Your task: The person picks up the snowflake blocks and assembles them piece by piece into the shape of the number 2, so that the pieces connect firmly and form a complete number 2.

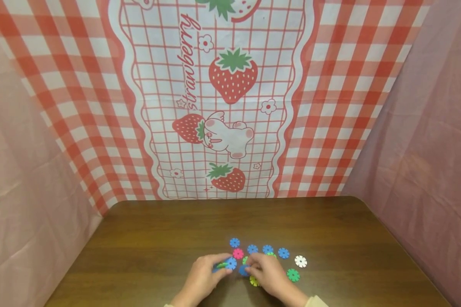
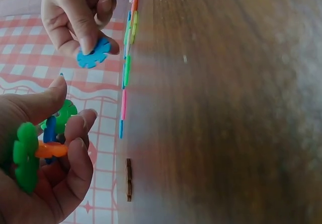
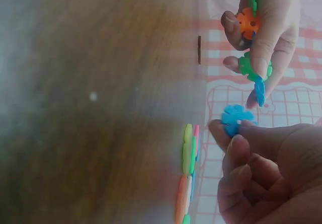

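My left hand (image 1: 203, 273) holds a small chain of notched plastic discs slotted into one another. In the right wrist view, the chain shows an orange disc (image 3: 247, 23), a green disc (image 3: 248, 67) and, at its end, a blue disc (image 3: 259, 92) seen nearly edge-on. The left wrist view shows another green disc (image 2: 25, 156) close to the palm. My right hand (image 1: 270, 275) pinches a single blue notched disc (image 2: 94, 54) between thumb and fingers. This disc is near the chain's blue end, with a small gap between them.
On the brown wooden table (image 1: 157, 238), loose discs lie around the hands: several blue (image 1: 283, 253), a pink (image 1: 237, 253), a white (image 1: 301, 261), a green (image 1: 293, 275) and a yellow (image 1: 254, 281). A checked strawberry cloth (image 1: 230, 140) hangs behind the table, with pink drapes at both sides.
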Tool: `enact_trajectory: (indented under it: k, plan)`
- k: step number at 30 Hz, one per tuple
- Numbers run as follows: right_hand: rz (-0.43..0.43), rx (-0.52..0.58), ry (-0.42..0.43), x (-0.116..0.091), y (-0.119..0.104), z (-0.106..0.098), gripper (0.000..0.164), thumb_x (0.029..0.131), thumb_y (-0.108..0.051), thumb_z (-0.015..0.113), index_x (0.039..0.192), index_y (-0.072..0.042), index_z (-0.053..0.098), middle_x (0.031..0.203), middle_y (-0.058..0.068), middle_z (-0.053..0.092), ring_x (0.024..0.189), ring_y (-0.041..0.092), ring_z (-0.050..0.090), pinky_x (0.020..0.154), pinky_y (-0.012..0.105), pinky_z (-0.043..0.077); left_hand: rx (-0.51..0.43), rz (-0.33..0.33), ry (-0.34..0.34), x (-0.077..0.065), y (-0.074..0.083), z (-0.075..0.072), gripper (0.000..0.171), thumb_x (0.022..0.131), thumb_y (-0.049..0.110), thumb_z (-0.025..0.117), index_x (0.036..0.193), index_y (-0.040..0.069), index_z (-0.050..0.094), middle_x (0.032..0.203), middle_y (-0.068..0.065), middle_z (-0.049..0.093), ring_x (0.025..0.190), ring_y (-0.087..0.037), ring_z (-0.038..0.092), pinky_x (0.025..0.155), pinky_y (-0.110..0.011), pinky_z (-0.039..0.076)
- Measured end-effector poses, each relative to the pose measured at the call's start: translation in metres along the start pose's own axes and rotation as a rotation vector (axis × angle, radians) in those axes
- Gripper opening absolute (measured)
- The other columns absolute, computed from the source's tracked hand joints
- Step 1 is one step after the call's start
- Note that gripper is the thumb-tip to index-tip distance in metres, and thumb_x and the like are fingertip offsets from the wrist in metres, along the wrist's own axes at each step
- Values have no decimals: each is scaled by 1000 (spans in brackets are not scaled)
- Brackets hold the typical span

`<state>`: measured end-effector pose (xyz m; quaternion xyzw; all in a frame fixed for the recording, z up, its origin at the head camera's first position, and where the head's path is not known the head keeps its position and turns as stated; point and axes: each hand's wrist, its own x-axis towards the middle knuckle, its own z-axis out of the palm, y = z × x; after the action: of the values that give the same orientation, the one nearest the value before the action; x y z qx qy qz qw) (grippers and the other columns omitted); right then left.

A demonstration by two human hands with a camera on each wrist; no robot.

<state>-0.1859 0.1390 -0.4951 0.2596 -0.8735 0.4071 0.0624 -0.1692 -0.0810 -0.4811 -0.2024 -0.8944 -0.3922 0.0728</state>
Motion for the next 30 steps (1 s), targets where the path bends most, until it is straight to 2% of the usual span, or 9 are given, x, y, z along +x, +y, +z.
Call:
enact_trajectory:
  k: [1,5,8,15,22,26,30]
  plan:
    - [18,5,10,-1,0,-1,11,84,-9,74,81,-13,64,68,-5,66,56,-1,56,52,21,50,-10,-12,-8,0,0,0,36,84,28,75,117,13,71,110,-5,72,76,-13,69,80,-34,56]
    - [64,61,21,-4,-1,-3,11,87,-11,71,83,-13,62,57,-4,60,43,-1,47,41,21,45,-20,-39,-21,1,1,1,38,85,30,74,118,12,71,111,-5,71,78,-15,70,82,-37,56]
    - [51,68,40,-6,-2,-4,12,88,-12,71,82,-14,60,57,-3,59,44,-3,47,43,21,45,0,-27,-8,1,2,3,37,84,30,75,116,12,71,112,-4,71,102,-22,67,86,-42,54]
    - [4,42,65,-6,-5,-6,16,86,-11,72,79,-15,59,64,-4,62,46,-5,48,45,20,46,-24,-16,0,2,6,8,38,83,29,76,115,10,71,111,-5,71,101,-24,67,86,-42,54]
    - [-101,-105,130,-8,-5,-5,19,83,-10,75,79,-19,59,75,-11,68,67,-1,58,59,21,51,-22,-6,4,5,8,10,38,84,31,76,115,9,71,112,-4,71,102,-24,67,86,-41,54]
    - [-154,-224,160,-9,-7,-4,16,83,-14,75,81,-19,60,76,-10,70,68,1,61,59,22,51,-7,-17,6,5,9,11,36,83,30,77,112,9,72,110,-4,72,101,-24,68,85,-40,55]
    - [-147,-314,152,-9,-11,-5,15,85,-17,74,82,-19,60,72,-11,67,62,0,57,55,20,47,-3,-39,-7,4,10,12,35,82,30,77,111,10,73,109,-4,72,100,-24,68,85,-40,55]
